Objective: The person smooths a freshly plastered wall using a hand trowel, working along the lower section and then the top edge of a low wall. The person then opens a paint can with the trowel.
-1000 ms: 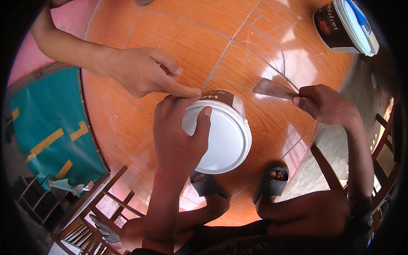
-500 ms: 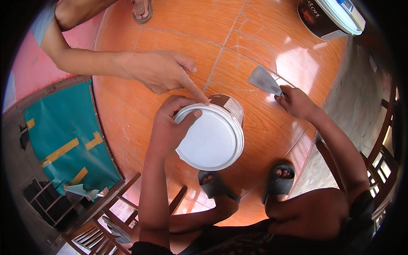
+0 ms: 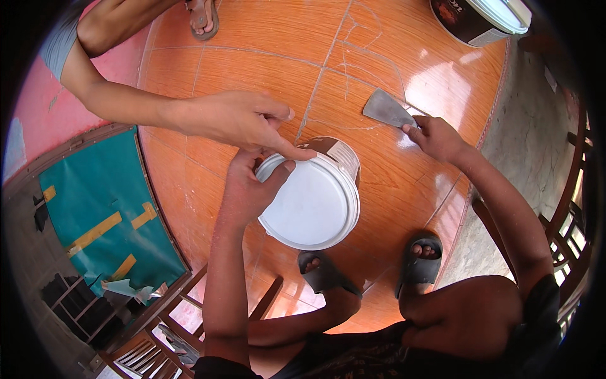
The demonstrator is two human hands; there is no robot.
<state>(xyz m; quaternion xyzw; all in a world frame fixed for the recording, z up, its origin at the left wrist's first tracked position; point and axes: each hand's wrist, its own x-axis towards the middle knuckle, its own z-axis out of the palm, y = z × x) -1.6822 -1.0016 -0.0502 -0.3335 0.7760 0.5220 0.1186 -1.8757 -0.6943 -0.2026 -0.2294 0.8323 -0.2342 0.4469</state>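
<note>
A paint bucket (image 3: 353, 158) with a white lid (image 3: 309, 205) stands on the floor before me. My left hand (image 3: 247, 189) grips the bucket at the lid's left rim, the thumb on top and the fingers curled over the far side, partly hidden. Another person's hand (image 3: 237, 120) reaches in from the left; its index finger touches the lid's far rim, next to my left hand. Off to the right, my right hand (image 3: 435, 139) is closed round the handle of a scraper (image 3: 386, 110). Its broad metal blade points left, apart from the bucket.
Another paint bucket (image 3: 473, 22) stands at the far right, with something lying on its lid. Orange tiles (image 3: 252, 76) cover the floor. Wooden chairs (image 3: 571, 246) flank me on both sides. The other person's sandalled foot (image 3: 203, 19) is at the far left.
The other person's hand has shifted slightly right and down, its index finger now lying across the lid's rim. My left hand stays on the bucket; my right still holds the scraper.
</note>
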